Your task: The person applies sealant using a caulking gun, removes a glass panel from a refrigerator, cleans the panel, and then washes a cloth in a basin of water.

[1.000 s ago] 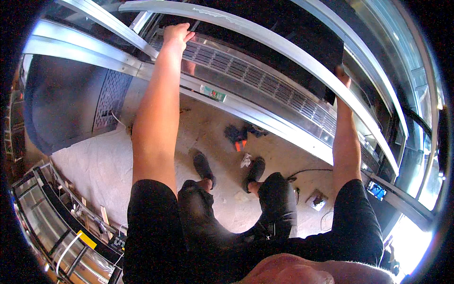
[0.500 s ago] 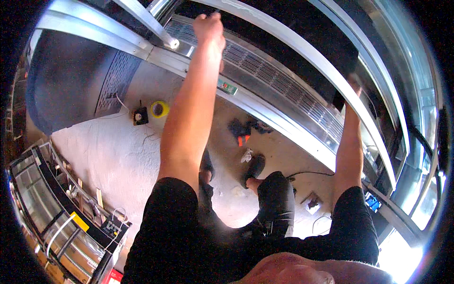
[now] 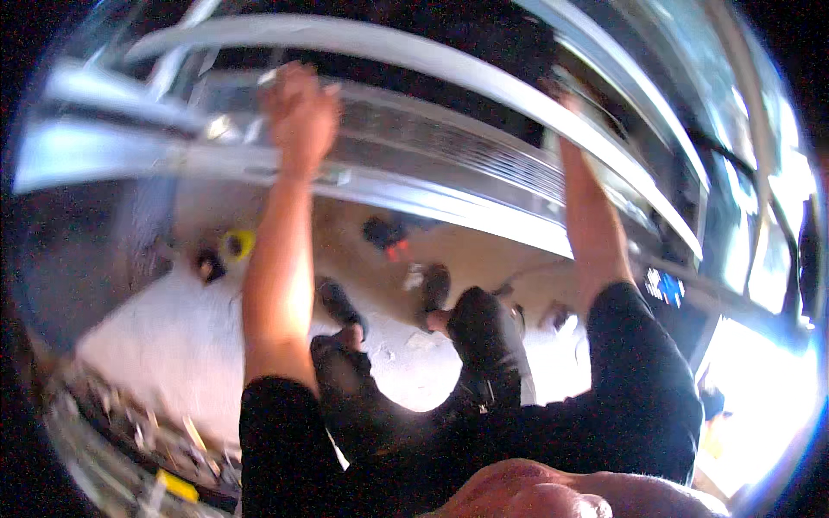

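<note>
My left hand [image 3: 300, 112] reaches up to the inner ledge of a metal frame, over a slotted grille [image 3: 440, 138] and below a long curved silver rail [image 3: 389, 47]; motion smears its fingers. My right hand [image 3: 564, 99] is up behind that same rail on the right, in shadow, its fingers mostly hidden. A straight bright metal beam [image 3: 449, 207] runs below the grille. What either hand holds, if anything, I cannot make out.
On the concrete floor [image 3: 173, 328] lie a yellow ring-shaped item [image 3: 237, 244], dark items with orange [image 3: 384, 233] and cables. A dark panel [image 3: 95, 242] stands left, equipment [image 3: 129, 440] lower left, a small lit screen [image 3: 663, 285] and glass [image 3: 734, 216] right.
The whole view has shifted and blurred. My left hand has moved down and leftward in the picture; my right hand shows higher and further left, still behind the curved rail.
</note>
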Tool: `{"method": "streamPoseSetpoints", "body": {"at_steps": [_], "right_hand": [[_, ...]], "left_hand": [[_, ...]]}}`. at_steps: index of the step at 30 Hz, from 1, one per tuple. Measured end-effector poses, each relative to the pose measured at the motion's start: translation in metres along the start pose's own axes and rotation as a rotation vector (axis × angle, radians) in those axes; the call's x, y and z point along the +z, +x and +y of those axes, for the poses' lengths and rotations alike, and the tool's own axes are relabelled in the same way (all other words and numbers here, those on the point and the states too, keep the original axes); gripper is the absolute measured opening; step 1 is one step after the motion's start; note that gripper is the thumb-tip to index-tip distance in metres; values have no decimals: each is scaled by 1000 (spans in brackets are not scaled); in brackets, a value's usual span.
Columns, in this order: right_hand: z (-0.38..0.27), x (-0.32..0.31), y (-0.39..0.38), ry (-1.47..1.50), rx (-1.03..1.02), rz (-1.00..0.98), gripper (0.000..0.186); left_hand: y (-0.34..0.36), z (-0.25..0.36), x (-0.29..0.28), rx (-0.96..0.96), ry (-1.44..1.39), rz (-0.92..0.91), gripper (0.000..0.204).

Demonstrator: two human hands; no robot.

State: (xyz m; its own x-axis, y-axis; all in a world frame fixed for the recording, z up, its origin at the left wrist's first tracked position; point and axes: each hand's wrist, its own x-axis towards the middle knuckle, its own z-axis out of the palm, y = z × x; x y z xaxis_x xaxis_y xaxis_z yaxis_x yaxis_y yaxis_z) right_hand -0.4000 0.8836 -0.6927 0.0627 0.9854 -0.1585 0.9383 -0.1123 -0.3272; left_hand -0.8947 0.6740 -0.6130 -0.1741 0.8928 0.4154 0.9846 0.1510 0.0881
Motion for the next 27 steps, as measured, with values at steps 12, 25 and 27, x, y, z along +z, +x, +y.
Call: {"method": "streamPoseSetpoints", "body": {"at_steps": [12, 25, 27], "right_hand": [[-1, -32, -91, 108, -234, 318, 40], [-46, -117, -309, 194, -177, 430, 24], [-39, -117, -381, 305, -47, 134, 21]], "left_hand": [[0, 0, -13, 27, 12, -15, 52], [-26, 7, -76, 79, -300, -57, 51], [-39, 25, -142, 102, -473, -97, 47]]}}
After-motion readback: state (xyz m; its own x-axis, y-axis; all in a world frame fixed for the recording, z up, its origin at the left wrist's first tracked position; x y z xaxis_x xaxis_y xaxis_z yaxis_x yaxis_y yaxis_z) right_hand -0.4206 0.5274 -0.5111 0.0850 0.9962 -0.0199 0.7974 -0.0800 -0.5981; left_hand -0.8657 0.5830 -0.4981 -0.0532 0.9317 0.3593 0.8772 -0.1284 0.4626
